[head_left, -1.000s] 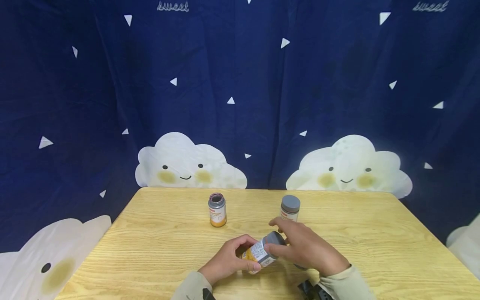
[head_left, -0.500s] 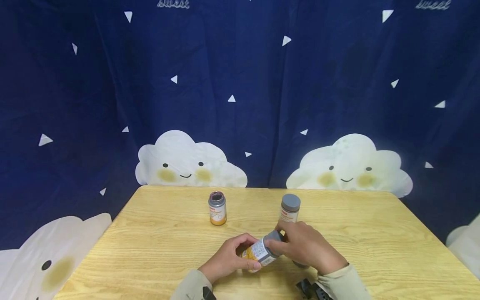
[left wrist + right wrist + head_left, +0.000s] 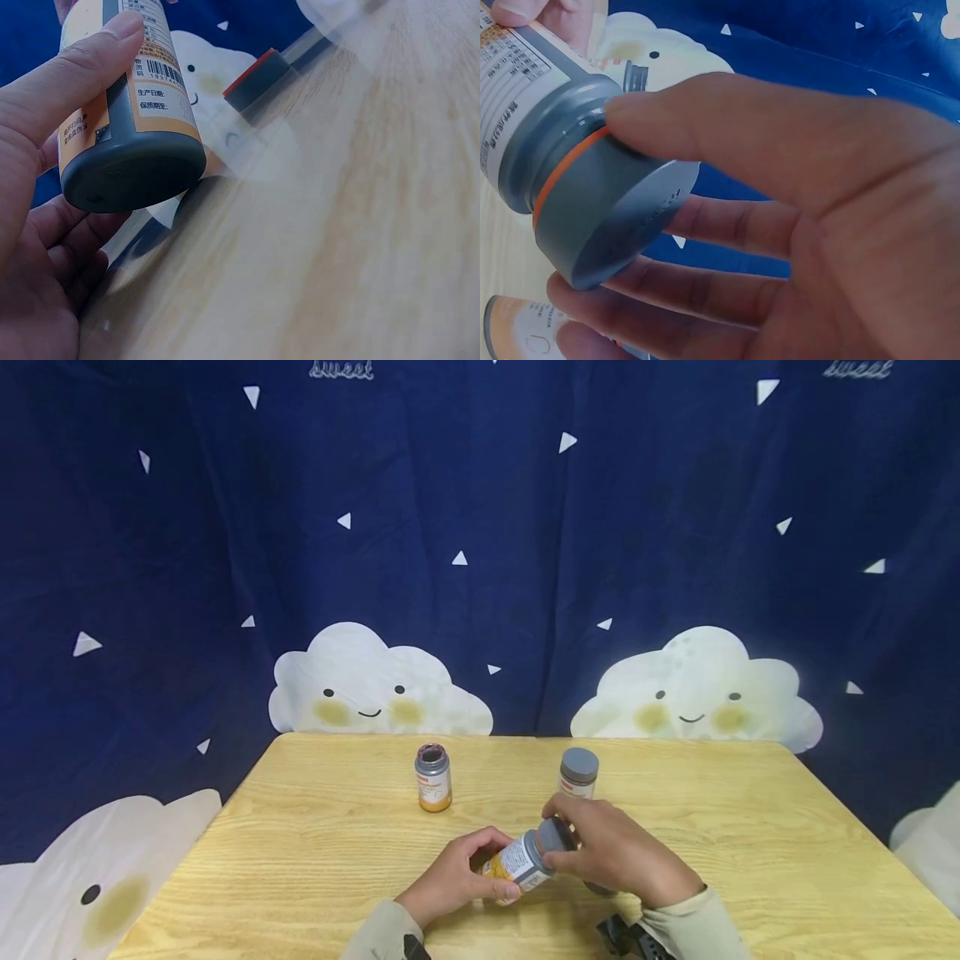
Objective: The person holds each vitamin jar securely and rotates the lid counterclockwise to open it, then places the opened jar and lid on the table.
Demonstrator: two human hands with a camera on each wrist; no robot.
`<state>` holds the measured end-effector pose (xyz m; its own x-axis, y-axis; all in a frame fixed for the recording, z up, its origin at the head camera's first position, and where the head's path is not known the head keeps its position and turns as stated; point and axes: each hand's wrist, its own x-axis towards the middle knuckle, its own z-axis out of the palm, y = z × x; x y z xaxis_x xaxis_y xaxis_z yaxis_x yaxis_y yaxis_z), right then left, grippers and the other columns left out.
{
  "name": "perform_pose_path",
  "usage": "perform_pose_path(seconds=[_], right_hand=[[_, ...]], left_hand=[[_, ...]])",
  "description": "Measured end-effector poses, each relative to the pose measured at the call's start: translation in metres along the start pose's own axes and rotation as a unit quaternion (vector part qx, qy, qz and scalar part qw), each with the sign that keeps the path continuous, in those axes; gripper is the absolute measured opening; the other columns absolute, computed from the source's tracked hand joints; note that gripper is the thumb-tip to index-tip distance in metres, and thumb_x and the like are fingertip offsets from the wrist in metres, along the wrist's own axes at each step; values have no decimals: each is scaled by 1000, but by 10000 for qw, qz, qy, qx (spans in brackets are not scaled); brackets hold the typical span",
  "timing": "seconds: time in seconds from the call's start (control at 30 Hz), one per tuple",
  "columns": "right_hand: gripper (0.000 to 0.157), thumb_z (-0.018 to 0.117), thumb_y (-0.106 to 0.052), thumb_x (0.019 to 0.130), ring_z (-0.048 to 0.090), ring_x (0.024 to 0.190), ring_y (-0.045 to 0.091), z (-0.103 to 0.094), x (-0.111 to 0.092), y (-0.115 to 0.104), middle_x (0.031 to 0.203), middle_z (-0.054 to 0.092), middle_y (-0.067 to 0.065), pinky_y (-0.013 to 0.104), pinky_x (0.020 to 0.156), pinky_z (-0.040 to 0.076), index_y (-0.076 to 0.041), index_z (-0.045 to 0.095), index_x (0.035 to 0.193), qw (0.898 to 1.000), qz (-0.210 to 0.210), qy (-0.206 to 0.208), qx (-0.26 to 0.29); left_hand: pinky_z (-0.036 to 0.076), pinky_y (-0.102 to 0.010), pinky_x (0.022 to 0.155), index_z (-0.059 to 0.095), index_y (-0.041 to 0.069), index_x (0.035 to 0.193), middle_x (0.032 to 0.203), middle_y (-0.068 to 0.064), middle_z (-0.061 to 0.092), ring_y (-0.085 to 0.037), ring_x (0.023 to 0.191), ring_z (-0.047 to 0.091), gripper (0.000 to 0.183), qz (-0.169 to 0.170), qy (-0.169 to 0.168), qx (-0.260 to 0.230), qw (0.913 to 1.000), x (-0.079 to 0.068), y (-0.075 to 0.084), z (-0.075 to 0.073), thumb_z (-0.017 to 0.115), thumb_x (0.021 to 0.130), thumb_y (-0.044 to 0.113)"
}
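Note:
My left hand [image 3: 457, 877] grips a supplement bottle [image 3: 512, 865] with a white and orange label, tilted so its top points up and right. Its dark grey base faces the camera in the left wrist view. The fingers and thumb of my right hand [image 3: 618, 852] hold the grey cap [image 3: 615, 210] at the bottle's mouth. An orange line rings the cap's lower edge, and part of the grey neck [image 3: 566, 142] shows beside it. A loose grey cap [image 3: 259, 79] with a red-orange edge lies on the table, partly under my right hand in the head view.
An uncapped bottle [image 3: 433, 785] stands upright at the back left of the wooden table [image 3: 315, 843]. Another bottle [image 3: 578, 771], with a grey cap on, stands behind my right hand. A blue curtain [image 3: 420, 527] with printed clouds hangs past the far edge.
The cap in my right hand has shifted up and away from the bottle's shoulder, so more neck shows. My right fingers have changed their hold; my left hand keeps the bottle nearly still.

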<state>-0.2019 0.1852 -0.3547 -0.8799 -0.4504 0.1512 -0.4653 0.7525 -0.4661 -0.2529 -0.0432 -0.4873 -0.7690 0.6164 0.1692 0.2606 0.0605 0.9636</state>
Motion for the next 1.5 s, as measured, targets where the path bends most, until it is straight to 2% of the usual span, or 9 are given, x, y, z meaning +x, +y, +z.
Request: perform_pose_path(seconds=[0.33,0.53,0.67,0.83,1.07,1.17,1.37,1.5], right_hand=[[41,80,-8,73,63,92,20,-3,-1,1,101,65,3,38,74,51,-11,55,106,9996,-171,-89,222],[44,80,-7,72,63,93,22,-4,-2,3,101,64,5,39,76,51,-10,53,107,9993,-194,-82,323],[47,80,-7,72,62,91,20,-6,-1,4,101,62,5,38,77,51,-7,53,111,9991,-176,-68,380],[50,82,-11,71,55,86,15,-7,-1,4,100,57,3,35,75,49,-4,57,113,10000,-11,-47,56],[45,83,-11,67,52,89,17,0,0,4,101,53,3,39,80,48,-6,62,107,9996,230,-10,-178],[44,83,-10,66,52,91,19,6,2,8,104,53,4,39,80,48,-6,64,105,9997,182,-7,-186],[41,82,-9,66,51,81,16,19,9,16,97,54,3,33,72,47,-4,61,101,9995,-265,-32,-194],[39,82,-10,66,48,77,15,29,13,21,90,54,1,31,68,45,-7,59,98,9992,-314,-89,-231]], left_hand=[[45,-27,94,63,20,116,110,1,64,-18,101,58,41,75,39,42,10000,-2,1,0,80,80,26],[46,-28,92,63,20,115,111,0,64,-19,102,58,39,47,185,61,9998,-1,0,0,80,81,26],[46,-30,93,62,19,116,113,0,64,-21,105,59,39,58,417,25,9991,0,-1,-1,79,81,26],[43,-35,98,61,19,118,115,0,64,-21,109,58,40,83,813,-78,9966,2,0,0,78,82,24],[44,-37,94,60,18,119,114,-1,62,-20,108,55,44,73,1684,118,9856,8,-1,5,80,80,24],[44,-38,95,60,16,119,115,-1,62,-21,109,55,45,75,1826,70,9831,12,2,7,81,79,21],[45,-46,96,58,9,118,111,-7,62,-27,107,56,44,261,2003,36,9794,21,21,5,80,80,15],[44,-46,97,58,11,120,114,-5,61,-25,109,56,46,200,2076,145,9779,32,11,-1,79,80,17]])
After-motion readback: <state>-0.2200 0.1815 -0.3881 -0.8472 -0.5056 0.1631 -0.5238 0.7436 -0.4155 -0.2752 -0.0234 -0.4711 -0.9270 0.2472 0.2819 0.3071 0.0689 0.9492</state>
